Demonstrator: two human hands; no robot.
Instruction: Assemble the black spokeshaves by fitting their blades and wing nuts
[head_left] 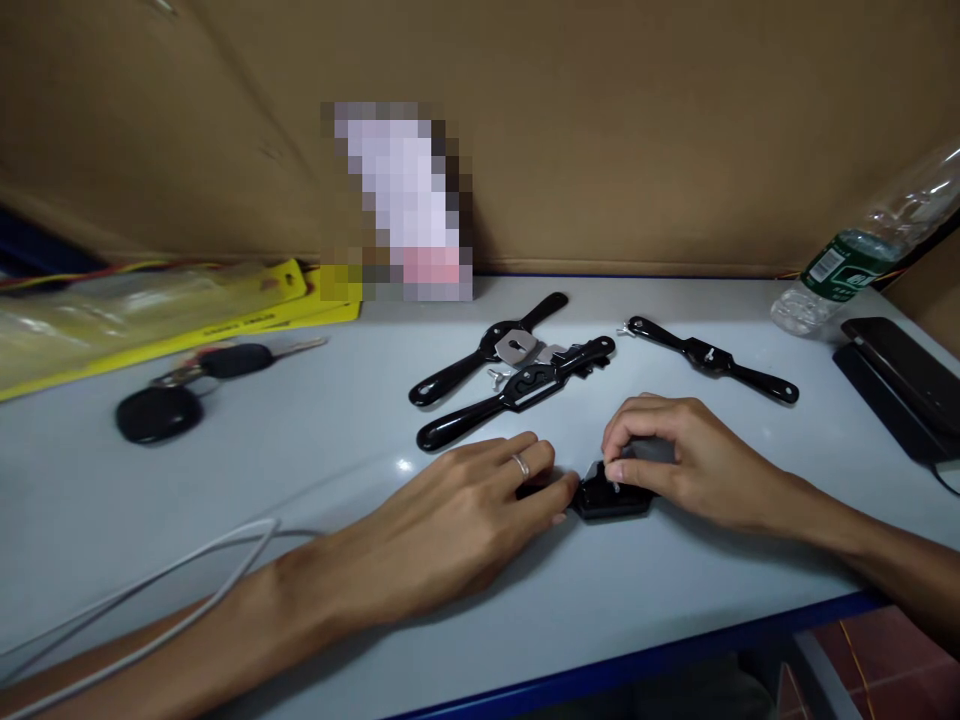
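Tool point(613, 503) is on the table point(487, 640) near the front edge, between both hands and touching both. Left hand point(484, 500) is clamped over its left handle. Right hand point(679, 455) is over its right end, thumb and fingertips pinched on its middle; exact part hidden. Three black shaves point(709, 358) lie beyond.

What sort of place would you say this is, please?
It looks like a small workshop corner or hand-assembly spot: black spokeshaves and a metal blade lie on a pale tabletop, backed by a brown, cardboard-like panel.
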